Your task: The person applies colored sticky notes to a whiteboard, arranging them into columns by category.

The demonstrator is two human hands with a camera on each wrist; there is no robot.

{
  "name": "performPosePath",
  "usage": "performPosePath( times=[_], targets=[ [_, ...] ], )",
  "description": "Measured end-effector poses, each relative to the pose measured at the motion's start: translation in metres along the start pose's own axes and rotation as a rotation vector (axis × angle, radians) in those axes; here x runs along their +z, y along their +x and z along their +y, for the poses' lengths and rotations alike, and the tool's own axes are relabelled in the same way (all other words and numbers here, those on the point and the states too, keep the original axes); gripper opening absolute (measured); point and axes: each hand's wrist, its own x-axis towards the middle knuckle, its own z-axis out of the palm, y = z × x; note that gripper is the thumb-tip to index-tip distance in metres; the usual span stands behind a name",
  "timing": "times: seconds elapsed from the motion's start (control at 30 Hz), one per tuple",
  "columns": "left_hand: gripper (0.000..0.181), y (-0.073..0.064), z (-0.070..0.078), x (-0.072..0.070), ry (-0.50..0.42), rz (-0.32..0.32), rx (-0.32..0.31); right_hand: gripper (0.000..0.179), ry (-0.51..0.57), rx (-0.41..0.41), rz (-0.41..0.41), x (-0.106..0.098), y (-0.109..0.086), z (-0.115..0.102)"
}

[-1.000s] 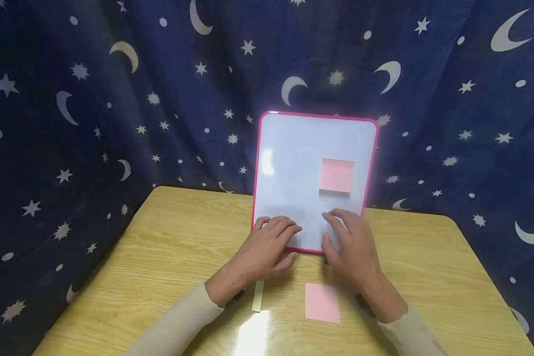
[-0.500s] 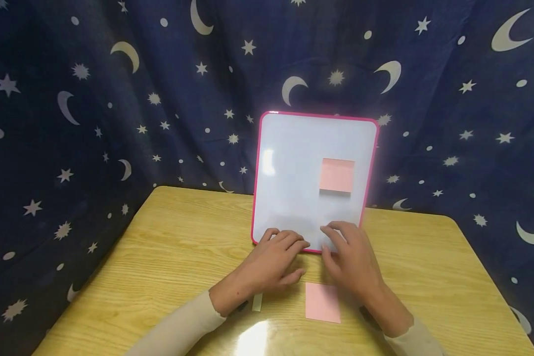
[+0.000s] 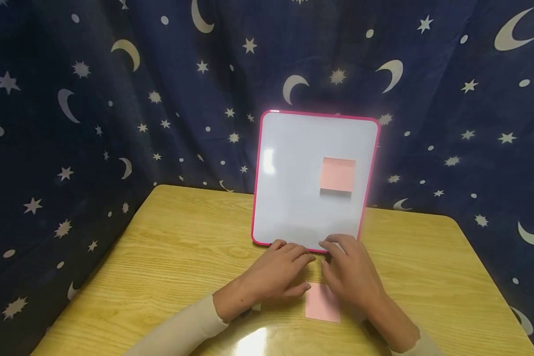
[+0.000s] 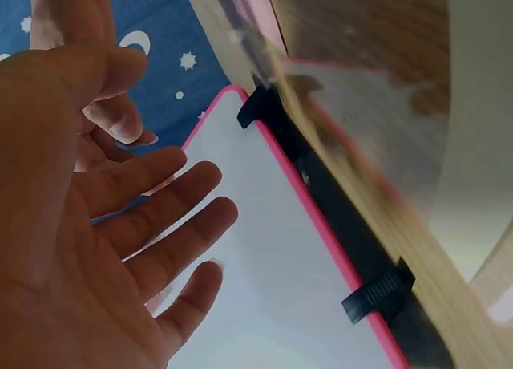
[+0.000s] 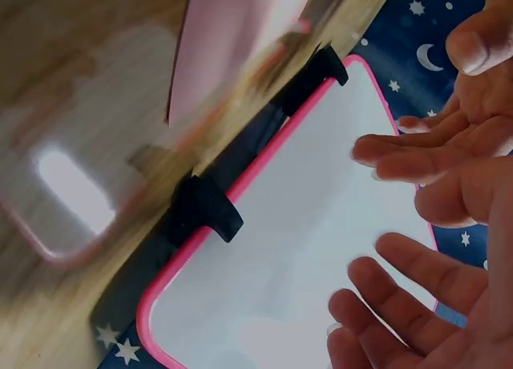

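Note:
A whiteboard point(image 3: 293, 193) with a pink frame stands upright, and a pink sticky note point(image 3: 337, 175) is stuck on its right half. My left hand point(image 3: 277, 274) hovers before the board's lower edge, fingers relaxed and holding nothing. Beside it, my right hand point(image 3: 352, 274) overlaps the board's bottom right corner, its fingers slightly bent around empty air. Between and below the hands, a second pink sticky note point(image 3: 322, 307) lies on the table, partly covered by the right hand. A yellow-green strip point(image 3: 256, 307) is mostly hidden under the left wrist.
Black clips point(image 4: 377, 293) of a dark stand hold the board's lower edge, as the left wrist view shows. The wooden table point(image 3: 196, 232) extends to both sides. Behind it hangs a dark blue curtain point(image 3: 178, 89) with moons and stars.
Both hands have drawn back from the whiteboard toward the person, the left also shifting right. The left wrist now covers most of the yellow-green strip. Board and notes stay put.

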Motion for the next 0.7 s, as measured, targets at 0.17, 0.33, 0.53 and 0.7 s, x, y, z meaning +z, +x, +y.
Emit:
performPosePath(
  times=[0.17, 0.33, 0.53, 0.7],
  targets=[
    [0.053, -0.001, 0.006, 0.004, -0.008, -0.021, 0.024, 0.028, 0.007, -0.004, -0.031, 0.000, -0.007, -0.002],
    [0.052, -0.002, 0.010, 0.009, -0.039, -0.028, 0.047, 0.026, -0.005, 0.032, -0.089, -0.001, -0.015, -0.005],
    [0.052, -0.003, 0.013, 0.010, -0.017, -0.052, 0.050, 0.027, 0.006, 0.044, -0.100, -0.001, -0.023, -0.008],
    [0.050, -0.002, 0.016, 0.012, -0.003, -0.074, 0.062, 0.026, 0.013, 0.047, -0.135, -0.001, -0.027, -0.012]
  ],
)
